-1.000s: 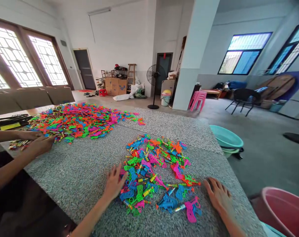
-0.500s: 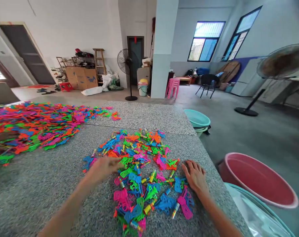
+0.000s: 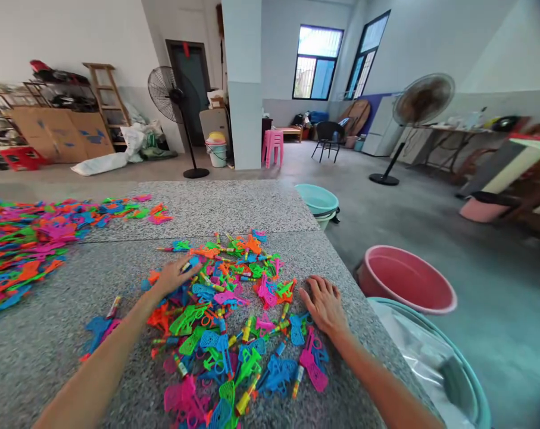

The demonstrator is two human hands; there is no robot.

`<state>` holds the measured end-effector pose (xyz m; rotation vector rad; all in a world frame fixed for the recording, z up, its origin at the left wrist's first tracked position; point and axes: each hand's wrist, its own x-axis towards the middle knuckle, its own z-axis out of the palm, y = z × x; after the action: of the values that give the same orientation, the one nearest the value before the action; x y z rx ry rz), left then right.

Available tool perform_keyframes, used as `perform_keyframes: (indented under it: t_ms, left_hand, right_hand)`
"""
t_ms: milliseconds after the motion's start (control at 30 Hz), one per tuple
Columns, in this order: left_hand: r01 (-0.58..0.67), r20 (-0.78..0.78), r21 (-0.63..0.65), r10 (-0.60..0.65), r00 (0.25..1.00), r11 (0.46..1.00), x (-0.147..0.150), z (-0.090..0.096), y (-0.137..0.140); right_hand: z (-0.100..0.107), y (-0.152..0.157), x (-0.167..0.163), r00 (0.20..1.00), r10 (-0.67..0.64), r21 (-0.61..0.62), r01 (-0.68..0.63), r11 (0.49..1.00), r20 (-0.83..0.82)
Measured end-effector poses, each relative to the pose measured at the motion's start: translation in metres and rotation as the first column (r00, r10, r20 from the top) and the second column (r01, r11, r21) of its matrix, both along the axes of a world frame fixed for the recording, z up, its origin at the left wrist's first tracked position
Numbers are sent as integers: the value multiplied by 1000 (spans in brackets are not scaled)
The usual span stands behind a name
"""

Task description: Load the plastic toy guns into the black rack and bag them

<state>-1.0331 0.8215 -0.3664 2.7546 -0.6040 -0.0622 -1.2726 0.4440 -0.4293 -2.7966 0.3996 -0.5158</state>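
A loose heap of small plastic toy guns [image 3: 225, 298] in pink, blue, green and orange lies before me on the speckled stone table [image 3: 127, 286]. Many have a short tube with a printed label attached. My left hand [image 3: 174, 277] rests on the heap's left side, thumb apart from the fingers, touching blue pieces; some of its fingers are hidden. To the right of the heap, my right hand [image 3: 325, 304] lies palm down on the stone, fingers spread and holding nothing. Beside my left forearm is a separate blue toy gun [image 3: 96, 333] with a labelled tube.
A much larger pile of coloured plastic pieces [image 3: 33, 238] covers the table's far left. Past the right edge stand a red basin [image 3: 406, 280], a turquoise basin [image 3: 317, 199] and a tub with clear plastic film [image 3: 419, 351]. Two standing fans and pink stools [image 3: 273, 146] are farther back.
My view has turned to the right. My left hand has moved farther over the heap's left side, where pieces are now spread wider. My right hand remains flat beside the heap.
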Motion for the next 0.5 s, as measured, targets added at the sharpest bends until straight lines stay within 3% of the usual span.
perform_keyframes:
  t_ms: [100,167,233,300,400,500]
  left_hand:
    - [100,-38,34,-99,994,994,-8,14,-17]
    - [90,-17,64,-89,996,994,-5,33,-37]
    - [56,31,76,-58,998,996,2,52,-70]
    - [99,61,62,-102,993,993,8,64,-116]
    - [276,24,51,-277,961,960,5,58,-189]
    - [349,-68,74,-344,937,934,-12,36,-234]
  right_hand:
    - [1,1,0,1000,-6,13,6,1000,0]
    - [2,1,0,1000,-1,20,1,1000,5]
    - [2,1,0,1000,3,22,-3,1000,10]
    - [2,1,-1,1000,-2,20,2,1000,12]
    - [1,0,-1,1000,-18,22,18,1000,-2]
    - [-1,-2,0,999,-26,37,27,999,-36]
